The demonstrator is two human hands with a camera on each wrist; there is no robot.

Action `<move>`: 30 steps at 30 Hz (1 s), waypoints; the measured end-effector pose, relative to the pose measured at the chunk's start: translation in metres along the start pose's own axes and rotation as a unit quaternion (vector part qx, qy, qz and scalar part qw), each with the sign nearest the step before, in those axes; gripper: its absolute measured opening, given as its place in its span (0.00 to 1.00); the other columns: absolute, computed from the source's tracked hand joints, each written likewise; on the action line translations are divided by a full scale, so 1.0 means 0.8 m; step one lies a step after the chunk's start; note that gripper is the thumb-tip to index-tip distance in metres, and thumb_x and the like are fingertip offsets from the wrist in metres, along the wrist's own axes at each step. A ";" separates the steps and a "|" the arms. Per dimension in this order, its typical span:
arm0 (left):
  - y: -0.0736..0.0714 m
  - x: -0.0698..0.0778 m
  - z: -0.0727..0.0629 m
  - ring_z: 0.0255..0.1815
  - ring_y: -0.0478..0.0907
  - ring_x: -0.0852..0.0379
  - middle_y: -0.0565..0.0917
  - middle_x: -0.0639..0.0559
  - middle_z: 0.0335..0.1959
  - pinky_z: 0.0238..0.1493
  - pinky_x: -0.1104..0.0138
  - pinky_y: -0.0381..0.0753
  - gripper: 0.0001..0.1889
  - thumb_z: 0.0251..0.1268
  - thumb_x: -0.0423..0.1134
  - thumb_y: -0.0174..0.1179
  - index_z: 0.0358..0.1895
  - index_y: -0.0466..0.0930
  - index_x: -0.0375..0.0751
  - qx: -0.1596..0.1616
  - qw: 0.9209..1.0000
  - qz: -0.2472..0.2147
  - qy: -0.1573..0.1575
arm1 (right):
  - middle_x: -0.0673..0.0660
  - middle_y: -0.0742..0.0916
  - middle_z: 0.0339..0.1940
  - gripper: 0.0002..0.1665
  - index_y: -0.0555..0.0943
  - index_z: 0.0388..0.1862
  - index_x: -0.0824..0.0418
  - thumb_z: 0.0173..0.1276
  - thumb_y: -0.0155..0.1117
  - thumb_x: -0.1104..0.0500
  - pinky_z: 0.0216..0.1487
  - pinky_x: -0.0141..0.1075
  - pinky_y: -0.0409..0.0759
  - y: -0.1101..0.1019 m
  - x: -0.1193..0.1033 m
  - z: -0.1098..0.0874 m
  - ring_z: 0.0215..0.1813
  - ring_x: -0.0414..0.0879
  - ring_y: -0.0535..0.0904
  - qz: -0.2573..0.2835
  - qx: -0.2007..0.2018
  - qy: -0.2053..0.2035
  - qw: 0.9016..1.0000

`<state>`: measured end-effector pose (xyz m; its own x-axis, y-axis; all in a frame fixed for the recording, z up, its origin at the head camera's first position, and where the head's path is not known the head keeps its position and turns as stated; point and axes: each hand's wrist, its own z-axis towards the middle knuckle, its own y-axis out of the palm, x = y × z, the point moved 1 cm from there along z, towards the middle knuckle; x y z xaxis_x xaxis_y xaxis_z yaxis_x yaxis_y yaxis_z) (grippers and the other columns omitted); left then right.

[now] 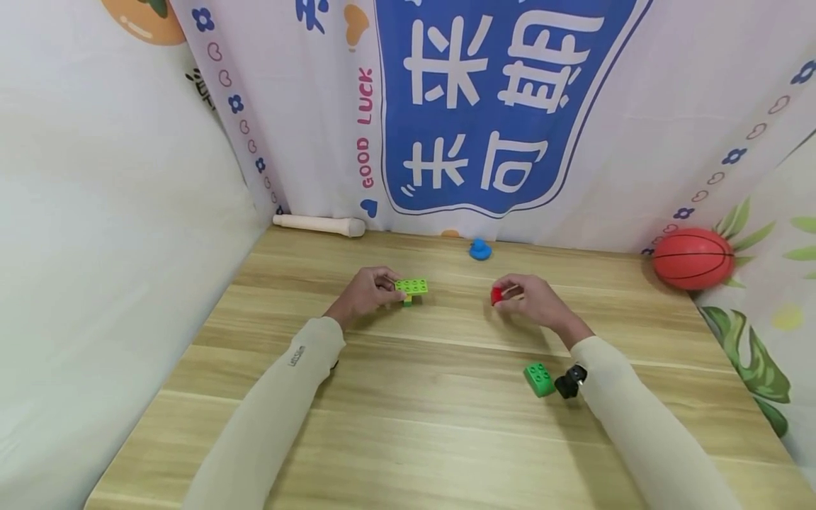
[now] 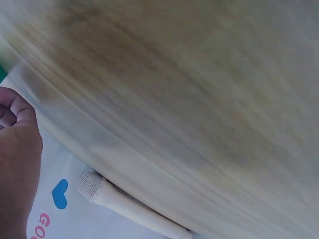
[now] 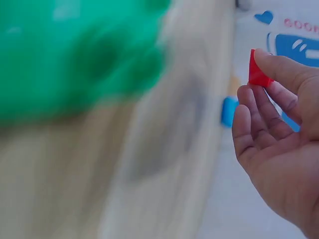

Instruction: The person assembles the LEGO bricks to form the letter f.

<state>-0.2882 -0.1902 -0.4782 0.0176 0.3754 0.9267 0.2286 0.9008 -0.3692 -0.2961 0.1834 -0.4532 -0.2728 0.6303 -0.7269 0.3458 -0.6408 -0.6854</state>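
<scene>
In the head view my left hand [image 1: 368,290] grips a light-green studded plate [image 1: 413,286] with small yellow and green bricks [image 1: 407,300] under it. My right hand [image 1: 530,300] pinches a small red brick [image 1: 496,296] between thumb and fingers, a little to the right of that stack. The right wrist view shows the same red brick [image 3: 259,69] at the fingertips, with the other fingers loosely bent below. A green brick [image 1: 539,380] with several studs lies on the table near my right wrist. The left wrist view catches only part of my left hand [image 2: 20,149].
A white microphone [image 1: 321,225] lies along the back left edge of the wooden table [image 1: 408,425]. A blue rubber duck [image 1: 480,249] sits at the back middle. The red ball [image 1: 693,259] is at the back right corner. A printed curtain [image 1: 319,142] hangs behind.
</scene>
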 end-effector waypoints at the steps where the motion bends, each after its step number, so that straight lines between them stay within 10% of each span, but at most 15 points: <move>1: -0.001 0.000 -0.001 0.34 0.80 0.58 0.86 0.46 0.40 0.33 0.70 0.82 0.18 0.68 0.33 0.74 0.58 0.85 0.34 0.002 1.000 0.000 0.000 | 0.65 0.90 0.58 0.23 0.83 0.65 0.67 0.74 0.75 0.61 0.64 0.54 0.84 0.003 -0.009 0.006 0.60 0.60 0.86 0.002 0.003 -0.008 1.000; 15: -0.001 -0.008 0.000 0.39 0.81 0.57 0.88 0.43 0.43 0.35 0.73 0.81 0.17 0.68 0.35 0.75 0.56 0.86 0.34 0.012 0.999 0.027 0.031 | 0.61 0.91 0.55 0.22 0.85 0.60 0.64 0.70 0.78 0.61 0.62 0.50 0.86 0.070 -0.131 0.080 0.56 0.56 0.88 0.028 0.009 -0.091 0.995; 30: 0.001 -0.006 -0.001 0.42 0.83 0.55 0.89 0.43 0.43 0.37 0.72 0.83 0.15 0.69 0.35 0.75 0.55 0.87 0.35 0.012 0.999 0.033 0.034 | 0.56 0.92 0.58 0.20 0.90 0.58 0.57 0.68 0.80 0.58 0.69 0.53 0.82 0.110 -0.135 0.113 0.61 0.54 0.86 -0.013 -0.008 -0.063 0.998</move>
<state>-0.2875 -0.1919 -0.4831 0.0978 0.4192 0.9026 0.2005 0.8801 -0.4305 -0.3175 0.0193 -0.4392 -0.3927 0.5853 -0.7094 0.3508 -0.6177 -0.7038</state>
